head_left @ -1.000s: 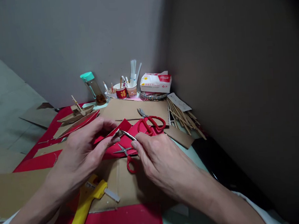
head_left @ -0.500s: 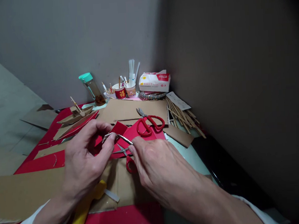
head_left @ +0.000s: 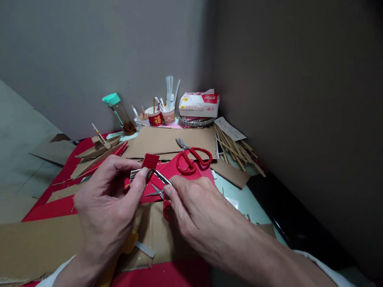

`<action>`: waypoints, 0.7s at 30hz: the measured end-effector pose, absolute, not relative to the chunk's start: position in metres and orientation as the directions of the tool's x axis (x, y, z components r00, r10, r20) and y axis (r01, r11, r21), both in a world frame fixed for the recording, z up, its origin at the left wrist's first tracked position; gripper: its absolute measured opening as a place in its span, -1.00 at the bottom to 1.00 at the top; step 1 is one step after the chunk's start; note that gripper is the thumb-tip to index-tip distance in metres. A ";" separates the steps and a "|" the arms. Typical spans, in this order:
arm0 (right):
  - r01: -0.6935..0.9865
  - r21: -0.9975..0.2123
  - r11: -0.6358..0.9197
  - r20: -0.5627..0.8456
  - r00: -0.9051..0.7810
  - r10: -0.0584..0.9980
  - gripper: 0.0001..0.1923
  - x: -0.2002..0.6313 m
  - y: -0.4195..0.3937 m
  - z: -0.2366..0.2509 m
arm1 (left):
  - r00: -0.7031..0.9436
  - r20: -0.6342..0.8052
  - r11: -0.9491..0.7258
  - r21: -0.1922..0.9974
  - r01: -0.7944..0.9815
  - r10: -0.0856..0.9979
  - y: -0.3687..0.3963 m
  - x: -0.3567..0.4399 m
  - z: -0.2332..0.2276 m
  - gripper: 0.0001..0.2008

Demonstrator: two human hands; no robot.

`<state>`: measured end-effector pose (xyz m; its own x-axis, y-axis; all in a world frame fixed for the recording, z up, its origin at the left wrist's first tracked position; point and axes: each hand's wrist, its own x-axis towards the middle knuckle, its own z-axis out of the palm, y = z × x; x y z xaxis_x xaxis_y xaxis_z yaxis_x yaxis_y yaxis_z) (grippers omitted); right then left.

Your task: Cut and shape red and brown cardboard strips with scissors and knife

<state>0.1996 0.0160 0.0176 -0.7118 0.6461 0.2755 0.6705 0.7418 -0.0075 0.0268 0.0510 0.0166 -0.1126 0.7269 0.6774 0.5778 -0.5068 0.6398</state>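
My left hand point(head_left: 111, 197) is closed, its thumb and fingers pinching a small piece of corrugated cardboard point(head_left: 152, 160) with a red face. My right hand point(head_left: 199, 208) grips a pair of slim metal tweezers point(head_left: 162, 177), whose tip meets the piece by my left thumb. Just below the tweezers lie small red-handled scissors point(head_left: 167, 210), partly hidden by my right hand. Larger red-handled scissors point(head_left: 192, 156) rest beyond on red paper point(head_left: 167, 170) and cardboard.
A yellow glue gun point(head_left: 105, 276) lies under my left wrist. Cardboard boat shapes point(head_left: 97, 158) sit at left. Behind stand a bottle point(head_left: 120, 115), a red paper cup point(head_left: 155, 117) and a tissue pack point(head_left: 199, 104). Wooden sticks point(head_left: 236, 147) lie right, near a black object point(head_left: 291, 215).
The small piece has turned slightly in my left fingers, showing its ridged edge more. The tweezers' tip stays against it. The view has shifted slightly.
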 end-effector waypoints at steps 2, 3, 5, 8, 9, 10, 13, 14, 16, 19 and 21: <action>0.677 -0.005 0.736 0.298 -0.701 0.647 -0.76 0.197 0.013 0.017 | -0.126 0.688 -0.508 0.635 0.582 0.715 0.050 0.027 0.015 -0.94; 0.681 -0.010 0.732 0.323 -0.691 0.647 -0.77 0.196 0.011 0.017 | -0.132 0.689 -0.506 0.635 0.585 0.712 0.049 0.028 0.015 -0.94; 0.699 -0.034 0.714 0.397 -0.646 0.652 -0.75 0.194 0.008 0.014 | -0.136 0.691 -0.504 0.633 0.587 0.710 0.048 0.029 0.013 -0.95; 0.713 -0.071 0.698 0.474 -0.592 0.652 -0.73 0.193 0.004 0.010 | -0.136 0.723 -0.528 0.606 0.594 0.677 0.047 0.031 0.012 -0.93; 0.715 -0.080 0.694 0.472 -0.586 0.658 -0.72 0.193 0.004 0.009 | -0.134 0.738 -0.540 0.593 0.597 0.662 0.047 0.031 0.012 -0.92; 0.717 -0.087 0.692 0.459 -0.587 0.667 -0.72 0.193 0.004 0.009 | -0.131 0.750 -0.551 0.580 0.599 0.648 0.046 0.032 0.012 -0.92; 0.716 -0.091 0.692 0.390 -0.614 0.687 -0.69 0.193 0.005 0.012 | -0.116 0.760 -0.566 0.568 0.598 0.639 0.048 0.032 0.011 -0.91; 0.710 -0.082 0.699 0.370 -0.630 0.683 -0.68 0.192 0.005 0.014 | -0.112 0.755 -0.565 0.572 0.595 0.646 0.048 0.031 0.010 -0.92; 0.699 -0.067 0.712 0.338 -0.656 0.675 -0.66 0.192 0.005 0.016 | -0.104 0.744 -0.559 0.578 0.594 0.660 0.050 0.030 0.009 -0.92; 0.700 -0.070 0.711 0.305 -0.664 0.683 -0.65 0.192 0.005 0.017 | -0.102 0.746 -0.560 0.576 0.596 0.658 0.052 0.029 0.007 -0.93; 0.703 -0.088 0.705 0.297 -0.657 0.693 -0.66 0.192 0.005 0.017 | -0.104 0.756 -0.566 0.566 0.599 0.647 0.051 0.030 0.006 -0.92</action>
<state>0.1916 0.0050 0.0170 -0.6575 0.6926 0.2966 0.7034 0.7053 -0.0877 0.0295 0.0512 0.0056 -0.1036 0.6467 0.7557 0.5990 -0.5660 0.5665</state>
